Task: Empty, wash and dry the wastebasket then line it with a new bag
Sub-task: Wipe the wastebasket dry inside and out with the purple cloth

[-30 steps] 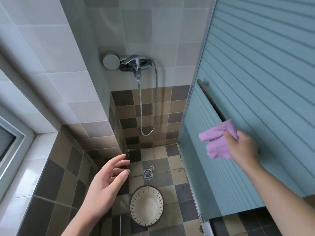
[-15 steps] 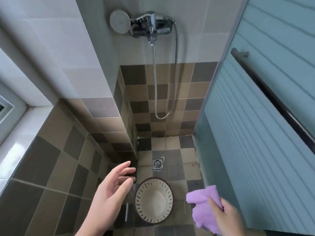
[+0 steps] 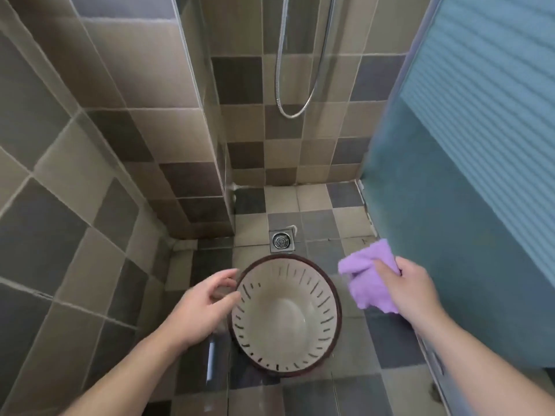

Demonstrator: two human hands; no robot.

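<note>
Round cream plastic wastebasket (image 3: 285,318) with a dark brown rim and slotted walls stands upright on the tiled shower floor (image 3: 318,223), mouth up, nothing visible inside. It sits low in the centre of the view, just in front of the square metal floor drain (image 3: 281,241).

Left hand (image 3: 201,307) is just beside the basket's left rim, fingers loosely spread and relaxed, holding nothing. Fingertips are at the rim; motion blur, so contact cannot be told.

Right hand (image 3: 413,291) is to the right of the basket and apart from it, fingers curled round a bunched lilac cloth (image 3: 368,279). The cloth sticks out leftward from the fist, its edge near the basket's right rim but not touching.

Surroundings: floor and lower walls in small mixed beige, brown and grey tiles. A loop of silver shower hose (image 3: 295,112) hangs against the back wall. A ribbed blue-tinted glass shower door (image 3: 468,163) fills the right side. A clear glass panel edge (image 3: 207,115) runs down at left of centre.
</note>
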